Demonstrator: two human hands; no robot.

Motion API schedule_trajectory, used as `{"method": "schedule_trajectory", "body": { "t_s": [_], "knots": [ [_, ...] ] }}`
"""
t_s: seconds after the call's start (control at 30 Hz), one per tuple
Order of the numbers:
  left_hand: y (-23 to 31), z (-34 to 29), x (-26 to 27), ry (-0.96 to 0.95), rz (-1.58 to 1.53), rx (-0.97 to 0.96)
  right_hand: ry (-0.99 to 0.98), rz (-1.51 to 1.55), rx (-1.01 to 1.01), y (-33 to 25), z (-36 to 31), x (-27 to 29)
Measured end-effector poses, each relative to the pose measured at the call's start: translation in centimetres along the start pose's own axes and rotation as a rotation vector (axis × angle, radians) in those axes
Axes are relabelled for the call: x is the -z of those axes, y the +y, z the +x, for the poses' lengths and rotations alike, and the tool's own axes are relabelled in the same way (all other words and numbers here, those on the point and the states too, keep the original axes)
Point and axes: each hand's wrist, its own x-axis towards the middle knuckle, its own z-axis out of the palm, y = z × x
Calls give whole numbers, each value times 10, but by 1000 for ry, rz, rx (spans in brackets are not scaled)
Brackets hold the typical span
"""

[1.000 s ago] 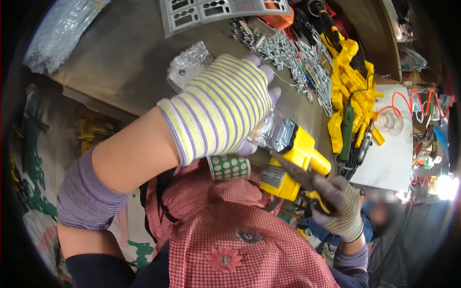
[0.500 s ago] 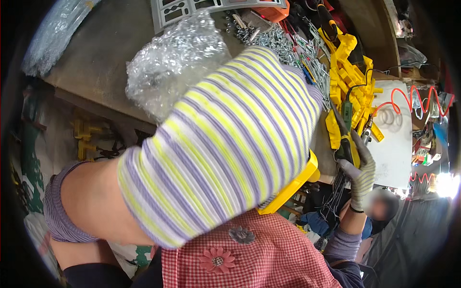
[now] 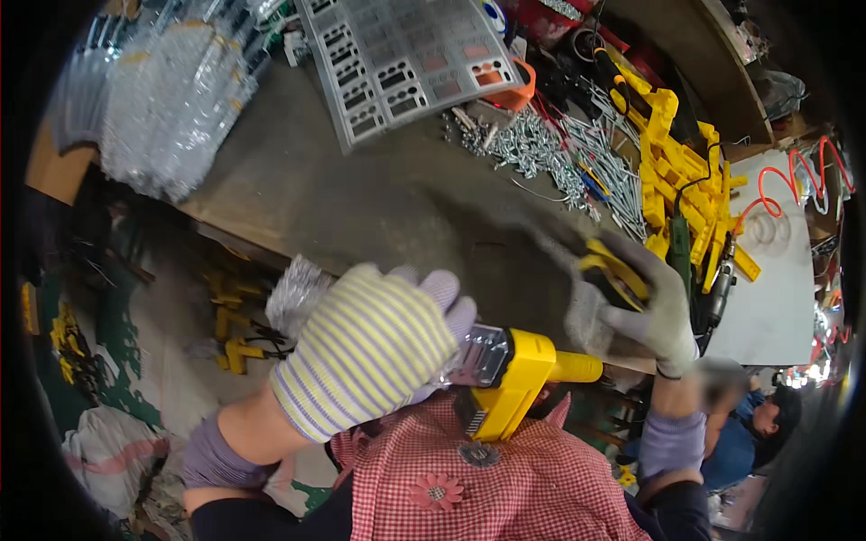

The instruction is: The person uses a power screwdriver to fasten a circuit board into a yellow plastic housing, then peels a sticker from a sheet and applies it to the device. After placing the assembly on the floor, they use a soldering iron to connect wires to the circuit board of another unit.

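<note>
My left hand (image 3: 370, 338), in a yellow, white and purple striped glove, is closed around a bundle in crinkled clear plastic wrap (image 3: 296, 296). The plastic sticks out on both sides of the fist. Just right of it is a yellow plastic piece (image 3: 516, 383) with a round stub, above my red checked apron. Its join to the bundle is partly hidden by the fingers. Gloved too, my right hand (image 3: 657, 302) grips a hand tool with yellow-and-black handles (image 3: 616, 275) over the table's right part. Motion blurs its working end, so its exact kind is unclear.
Silvery screws and bolts (image 3: 532, 149) lie heaped on the table (image 3: 361, 207) beside yellow plastic parts (image 3: 681, 180). A grey panel with cutouts (image 3: 406, 63) is at the back, plastic-wrapped bundles (image 3: 176, 108) at far left. Another person (image 3: 744, 433) sits at right.
My left hand has drawn back from over the screws toward my body. The crumpled plastic has left the tabletop. My right hand has lifted the yellow-and-black tool leftward from the yellow parts.
</note>
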Motion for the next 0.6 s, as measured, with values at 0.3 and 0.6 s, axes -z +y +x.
{"method": "schedule_trajectory", "body": {
  "t_s": [0.3, 0.6],
  "knots": [
    [11, -54, -8, 65, -188, 297, 76, -577, 915, -86, 128, -92],
    [-9, -143, -91, 577, -286, 605, -970, 799, -366, -46, 10, -15]
  ]
}}
